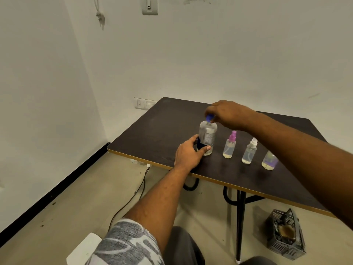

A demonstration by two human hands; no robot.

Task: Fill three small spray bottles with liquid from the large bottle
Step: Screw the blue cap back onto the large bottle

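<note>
A large clear bottle (207, 134) with a blue label and blue cap (210, 118) stands upright on the dark table (156, 134). My left hand (189, 153) grips its lower body. My right hand (227, 114) pinches the blue cap from above. To the right stand three small clear spray bottles in a row: one with a pink sprayer (229, 145), one with a white sprayer (249, 151), and one (269, 161) whose top is hidden behind my right forearm. Each holds a little liquid at the bottom.
The table's near edge has a yellow trim (141, 159). A dark plastic basket (285, 234) sits on the floor under the table's right side. A black cable (131, 196) runs along the floor. White walls stand close behind and to the left.
</note>
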